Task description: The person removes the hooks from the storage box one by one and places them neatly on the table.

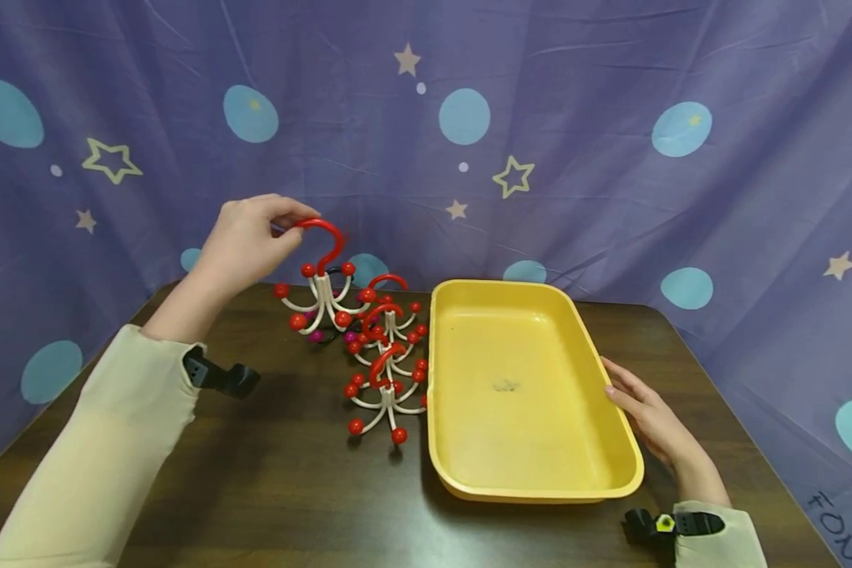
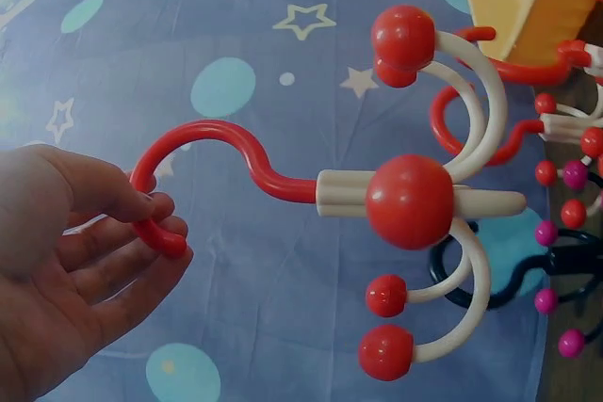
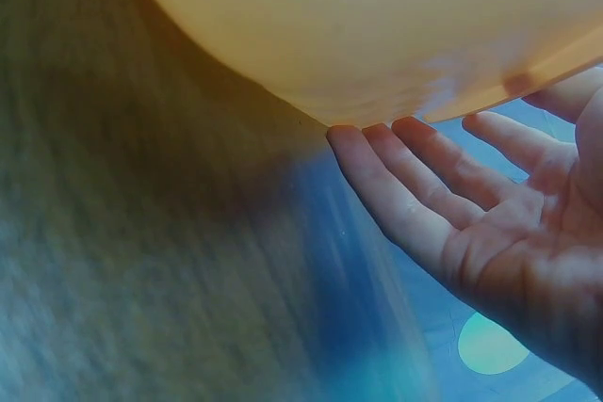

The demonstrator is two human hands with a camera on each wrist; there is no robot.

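My left hand pinches the red hook of a multi-arm hanger between thumb and fingers. This hanger has curved white arms tipped with red balls, and it hangs upright in the head view. In the left wrist view the left hand holds the hook near its tip. My right hand is at the right side of a yellow plastic tray. Its thumb lies by the rim. The right wrist view shows straight fingers touching the tray's outer wall.
Several similar red-and-white hangers stand in a row on the brown table, along the tray's left side. A black hanger with magenta balls lies behind the held one. A blue patterned curtain hangs behind the table.
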